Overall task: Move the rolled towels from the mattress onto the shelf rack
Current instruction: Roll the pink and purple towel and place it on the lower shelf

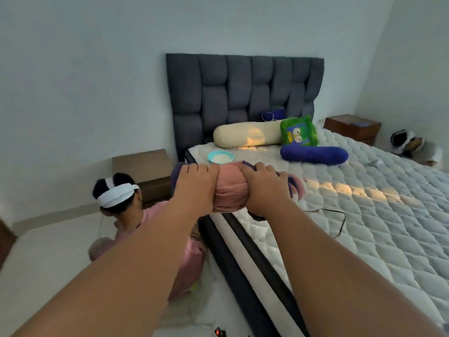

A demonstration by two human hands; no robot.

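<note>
Both my arms stretch forward over the left edge of the white quilted mattress [364, 215]. My left hand [194, 186] and my right hand [264, 186] press from either side on a bundle of rolled towels. The pink rolled towel [230, 190] shows between my hands. Purple rolled towels [295, 184] stick out past my right hand, and a purple edge [175, 173] shows behind my left hand. The bundle hangs just above the mattress edge. No shelf rack is in view.
A person in pink with a white headband [116, 193] crouches on the floor left of the bed. On the mattress lie a cream bolster [247, 135], a green cushion [298, 131], a blue bolster [314, 154], a small bowl [220, 157] and a black cable [340, 215]. Nightstands [143, 166] flank the dark headboard [243, 93].
</note>
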